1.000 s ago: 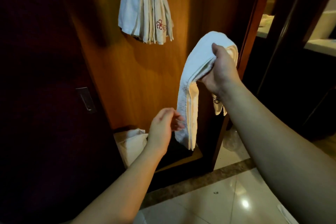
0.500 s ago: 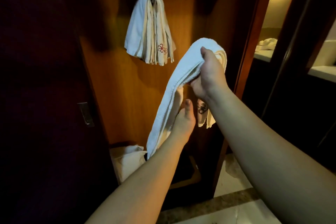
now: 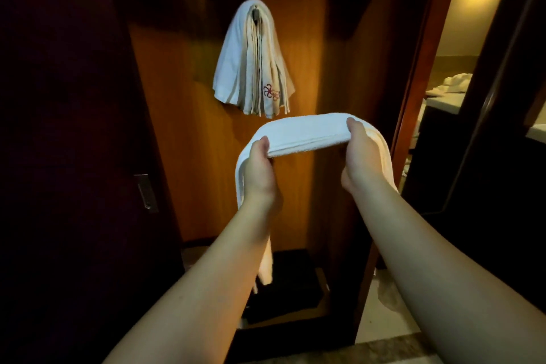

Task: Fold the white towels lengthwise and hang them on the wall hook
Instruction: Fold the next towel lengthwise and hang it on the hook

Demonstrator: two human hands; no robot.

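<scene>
Nearest the camera, two bare forearms reach forward, and between them a folded white towel (image 3: 307, 134) is stretched level, just below the bundle already on the wall. The left hand (image 3: 260, 168) grips the towel's left end, thumb on top and fingers curled underneath, with the loose end hanging down past the wrist toward the dark shelf (image 3: 289, 289) low in the alcove. The right hand (image 3: 362, 161) grips the other side the same way, thumb over the top and fingers wrapped beneath, the towel's tail draping off behind the wrist. The towel looks folded lengthwise into a narrow band, so the folding step for this one seems finished. Beyond it, higher on the wooden panel (image 3: 189, 133), the wall hook (image 3: 256, 13) carries several hung towels (image 3: 251, 68), one showing a red embroidered mark at its lower right. What seems left is lifting the held band up and draping its middle over that hook, which is already crowded. Further right of the hook, past the door frame, more white cloth lies in a lit room; whether those are towels awaiting folding cannot be told.
</scene>
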